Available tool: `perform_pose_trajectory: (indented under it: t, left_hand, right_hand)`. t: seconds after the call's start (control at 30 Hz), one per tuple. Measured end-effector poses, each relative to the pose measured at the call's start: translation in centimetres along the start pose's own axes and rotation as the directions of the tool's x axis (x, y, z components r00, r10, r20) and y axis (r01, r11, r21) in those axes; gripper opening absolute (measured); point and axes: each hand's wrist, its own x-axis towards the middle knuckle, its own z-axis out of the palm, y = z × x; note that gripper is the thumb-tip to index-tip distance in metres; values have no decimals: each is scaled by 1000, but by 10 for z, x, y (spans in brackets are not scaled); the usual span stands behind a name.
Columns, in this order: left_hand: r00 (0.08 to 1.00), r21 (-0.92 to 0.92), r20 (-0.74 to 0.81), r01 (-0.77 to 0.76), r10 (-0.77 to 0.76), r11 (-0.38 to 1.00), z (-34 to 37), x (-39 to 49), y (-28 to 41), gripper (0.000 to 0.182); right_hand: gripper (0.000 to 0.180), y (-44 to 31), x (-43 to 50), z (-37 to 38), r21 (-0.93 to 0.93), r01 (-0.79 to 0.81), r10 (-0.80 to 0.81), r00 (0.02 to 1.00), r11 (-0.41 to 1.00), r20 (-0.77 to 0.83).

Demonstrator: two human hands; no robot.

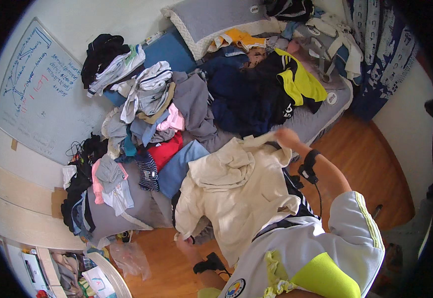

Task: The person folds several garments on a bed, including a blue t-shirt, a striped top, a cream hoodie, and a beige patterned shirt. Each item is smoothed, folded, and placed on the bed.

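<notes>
A cream hooded sweatshirt (238,186) lies spread out over my lap and the near edge of the bed, its hood (222,169) folded towards the bed. My right hand (288,138) grips one sleeve at the far right and looks slightly blurred. At the lower left, my left hand (186,243) holds the end of the other sleeve. Black straps with small dark devices sit around both wrists. Dark striped trousers (294,193) show beneath the garment's right side.
Heaped clothes cover the grey bed: light folded garments (151,87), a navy garment (235,97), a black-and-yellow shirt (300,80), blue cloth (183,167). A whiteboard (45,93) with writing leans at left. A plastic bag (130,259) lies on the wooden floor (164,260) near an open drawer (110,272).
</notes>
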Motion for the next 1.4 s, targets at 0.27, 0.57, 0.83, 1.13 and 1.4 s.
perform_pose_trajectory:
  t: [0.27,0.57,0.83,1.13,1.4]
  left_hand:
    - [530,504,424,-812,734,295,-59,14,1,29]
    - [781,322,242,-625,576,711,-63,22,8,19]
    - [646,775,496,-631,580,39,-85,33,20,19]
    - [589,252,468,-804,659,539,-23,40,62,67]
    - [775,102,-73,-620,627,778,-16,35,122,48]
  right_hand:
    - [22,158,-36,-32,987,-152,758,650,50,62]
    - [7,234,-62,61,19,-345,342,920,938,-190]
    - [11,225,-87,52,888,-442,881,462,127,104]
    - [25,199,-82,7,853,34,475,842,-520,255]
    - [33,222,-68,-34,883,63,442,880,-466,170]
